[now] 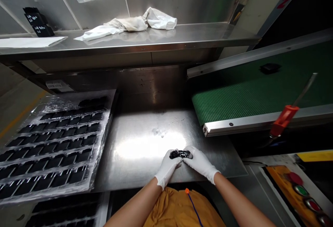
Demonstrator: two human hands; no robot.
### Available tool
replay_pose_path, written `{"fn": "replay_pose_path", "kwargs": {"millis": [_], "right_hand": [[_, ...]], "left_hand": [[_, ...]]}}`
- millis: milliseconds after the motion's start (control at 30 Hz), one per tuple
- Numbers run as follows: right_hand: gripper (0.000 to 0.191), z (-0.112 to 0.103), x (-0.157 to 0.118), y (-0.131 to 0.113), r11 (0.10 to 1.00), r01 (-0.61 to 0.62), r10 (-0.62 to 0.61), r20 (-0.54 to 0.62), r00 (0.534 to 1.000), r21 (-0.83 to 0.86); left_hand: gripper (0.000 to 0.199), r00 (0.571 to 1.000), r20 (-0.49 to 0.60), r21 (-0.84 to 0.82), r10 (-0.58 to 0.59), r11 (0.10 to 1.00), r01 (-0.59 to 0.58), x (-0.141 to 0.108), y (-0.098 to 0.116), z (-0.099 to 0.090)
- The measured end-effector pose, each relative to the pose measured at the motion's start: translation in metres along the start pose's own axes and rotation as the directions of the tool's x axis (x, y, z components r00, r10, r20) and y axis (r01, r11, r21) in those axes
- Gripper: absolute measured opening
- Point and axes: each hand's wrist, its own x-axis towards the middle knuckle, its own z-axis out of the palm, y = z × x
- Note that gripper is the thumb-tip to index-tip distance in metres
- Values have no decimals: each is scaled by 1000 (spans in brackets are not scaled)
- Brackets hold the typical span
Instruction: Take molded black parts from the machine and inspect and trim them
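Note:
A small black moulded part (184,154) with a glossy, uneven face is held between my two hands, over the front of the steel worktop (140,123). My left hand (169,166), in a white glove, grips its left end with the fingers closed. The right end is pinched by my right hand (200,162), gloved in white too. The fingers cover both ends, so the part's full shape is hidden. To the left lies a clear plastic tray (102,129) with rows of similar-looking black parts.
On the right a green conveyor belt (234,95) carries a black piece (270,68). A red-handled tool (283,121) stands at its near rail. A control box (288,182) with buttons sits at lower right. White cloths (130,24) and stacked black blocks (38,22) rest on the back shelf.

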Motion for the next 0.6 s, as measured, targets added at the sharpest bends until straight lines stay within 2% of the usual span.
{"fn": "replay_pose_path", "kwargs": {"millis": [133,267,333,433,533,600], "right_hand": [[27,4,-6,-13,978,-32,22,54,998,206],[35,-5,-20,-37,933,-39,0,107,994,358],[40,-10,-29,-50,854,-80,0,154,988,514],[48,-11,-41,-69,689,-191,44,222,974,699],[57,-9,-49,-82,644,-249,139,210,968,723],[57,-9,-53,-87,626,-241,168,173,970,742]], "left_hand": [[24,1000,0,-9,-8,1000,8,-11,9,-5],[32,999,42,26,31,999,-32,-28,25,-8],[36,993,68,65,96,993,-100,-39,36,-5],[40,984,60,114,167,978,-173,-56,51,0],[40,990,25,59,141,988,-142,-71,61,4],[39,993,32,5,115,993,-115,-80,64,6]]}}
